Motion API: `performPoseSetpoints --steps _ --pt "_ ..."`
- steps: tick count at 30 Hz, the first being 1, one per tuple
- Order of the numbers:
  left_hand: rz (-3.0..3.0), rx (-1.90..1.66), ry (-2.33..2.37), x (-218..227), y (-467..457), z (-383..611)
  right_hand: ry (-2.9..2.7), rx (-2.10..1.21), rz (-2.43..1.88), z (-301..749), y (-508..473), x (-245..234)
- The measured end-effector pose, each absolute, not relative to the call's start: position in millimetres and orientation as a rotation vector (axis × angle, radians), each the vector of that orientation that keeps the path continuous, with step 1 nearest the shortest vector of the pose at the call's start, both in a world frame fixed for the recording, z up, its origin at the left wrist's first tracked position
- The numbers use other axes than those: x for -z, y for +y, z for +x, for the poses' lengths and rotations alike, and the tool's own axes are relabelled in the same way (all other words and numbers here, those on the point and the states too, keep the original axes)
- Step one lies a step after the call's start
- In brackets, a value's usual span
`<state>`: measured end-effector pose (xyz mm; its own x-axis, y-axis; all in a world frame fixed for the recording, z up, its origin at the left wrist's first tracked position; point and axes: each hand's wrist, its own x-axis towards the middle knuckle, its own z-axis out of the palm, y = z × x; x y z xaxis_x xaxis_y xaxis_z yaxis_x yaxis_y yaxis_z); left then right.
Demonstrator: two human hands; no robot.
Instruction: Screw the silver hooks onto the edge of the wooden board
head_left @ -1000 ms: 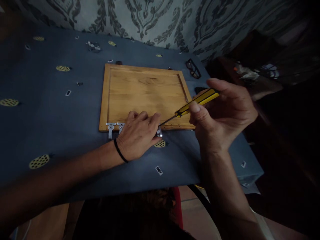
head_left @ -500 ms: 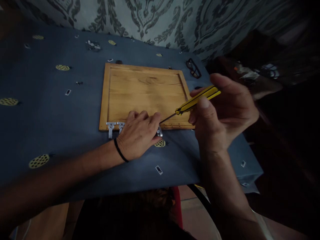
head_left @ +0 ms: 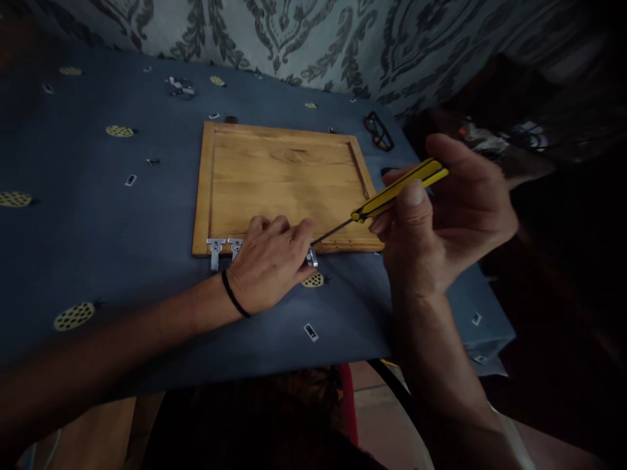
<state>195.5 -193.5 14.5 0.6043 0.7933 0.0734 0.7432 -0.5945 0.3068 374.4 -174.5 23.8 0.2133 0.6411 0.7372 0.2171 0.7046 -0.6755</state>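
A framed wooden panel (head_left: pixel 289 176) lies flat on the table. My right hand (head_left: pixel 450 215) grips a yellow and black screwdriver (head_left: pixel 401 189), its shaft slanting down to the left. The tip reaches a metal hinge (head_left: pixel 312 257) on the panel's front edge, beside my left fingers. With fingers bent and thumb at that hinge, my left hand (head_left: pixel 272 261) presses it against the wood; part of the hinge is hidden. Left of this hand sit two more silver hinges, one (head_left: pixel 215 253) in full view and another (head_left: pixel 236 248) partly covered by the hand.
A blue patterned cloth (head_left: pixel 161 222) covers the table. Black-framed glasses (head_left: pixel 378 132) lie behind the panel's right corner. Loose metal fittings (head_left: pixel 180 87) are at the back left, and a small dark screw-like piece (head_left: pixel 153 161) lies left of the panel. A patterned curtain (head_left: pixel 294 39) hangs behind.
My right hand and the screwdriver handle have moved slightly to the right and up, while the tip stays at the hinge. The left hand keeps its place on the panel edge.
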Motion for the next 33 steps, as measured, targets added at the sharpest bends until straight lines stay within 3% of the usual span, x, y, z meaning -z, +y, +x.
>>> performPoseSetpoints --steps 33 --pt "2.595 -0.281 1.277 -16.4 -193.5 196.0 -1.503 -0.329 -0.714 383.4 -169.1 -19.9"
